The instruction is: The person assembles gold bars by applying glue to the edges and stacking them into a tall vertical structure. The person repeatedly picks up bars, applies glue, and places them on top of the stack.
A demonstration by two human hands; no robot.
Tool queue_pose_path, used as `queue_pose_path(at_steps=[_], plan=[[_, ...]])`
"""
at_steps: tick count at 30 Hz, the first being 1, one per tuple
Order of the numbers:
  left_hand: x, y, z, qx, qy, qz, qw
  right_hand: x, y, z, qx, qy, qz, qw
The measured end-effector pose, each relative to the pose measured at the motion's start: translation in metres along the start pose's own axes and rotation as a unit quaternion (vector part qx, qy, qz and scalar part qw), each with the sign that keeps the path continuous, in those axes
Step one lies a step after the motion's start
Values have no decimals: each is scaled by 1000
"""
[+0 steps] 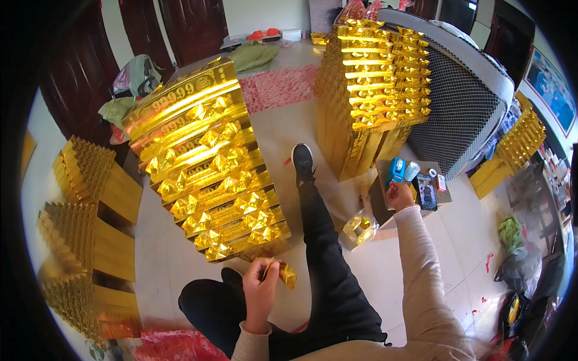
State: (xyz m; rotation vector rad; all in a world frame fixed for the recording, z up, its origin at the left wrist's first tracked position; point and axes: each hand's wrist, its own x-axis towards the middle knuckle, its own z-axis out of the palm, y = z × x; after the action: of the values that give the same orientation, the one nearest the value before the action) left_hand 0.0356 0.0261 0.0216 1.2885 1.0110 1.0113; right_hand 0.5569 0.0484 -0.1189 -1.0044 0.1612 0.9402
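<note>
My left hand point(263, 285) holds a small folded gold foil paper ingot point(287, 275) between thumb and fingers, just below a tall stack of gold paper pieces point(216, 167) topped with rows of folded ingots. Out to the right, my right hand point(399, 196) is at the near edge of a blue tape dispenser point(397, 169) on a small table point(383, 173). Its fingers are bent together; whether they hold tape or touch the dispenser cannot be made out. A roll of clear tape point(412, 171) and a lit phone point(426, 192) lie beside the dispenser.
Another gold paper stack point(384, 81) stands ahead to the right, by a mesh-sided padded item point(456, 99). More gold stacks point(115, 185) line the left. A clear bag of gold pieces point(360, 229) sits beside the small table. My outstretched leg point(323, 234) lies between the stacks. Plastic bags point(519, 266) lie far right.
</note>
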Motion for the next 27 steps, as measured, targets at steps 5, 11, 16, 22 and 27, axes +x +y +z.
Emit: queue_pose_path(at_steps=[5,11,16,22,27], plan=[[-1,3,-5,34,9,14,999,-64,34,52,-301,-196,-21,933],[3,18,-7,74,12,78,994,-260,70,158,-473,-544,-73,690],[-1,26,-9,137,34,130,981,-310,81,181,-479,-633,-122,596],[-7,35,-10,192,54,188,962,-323,83,185,-518,-623,-164,563],[-11,41,-12,223,50,199,953,-332,84,186,-545,-617,-224,522]])
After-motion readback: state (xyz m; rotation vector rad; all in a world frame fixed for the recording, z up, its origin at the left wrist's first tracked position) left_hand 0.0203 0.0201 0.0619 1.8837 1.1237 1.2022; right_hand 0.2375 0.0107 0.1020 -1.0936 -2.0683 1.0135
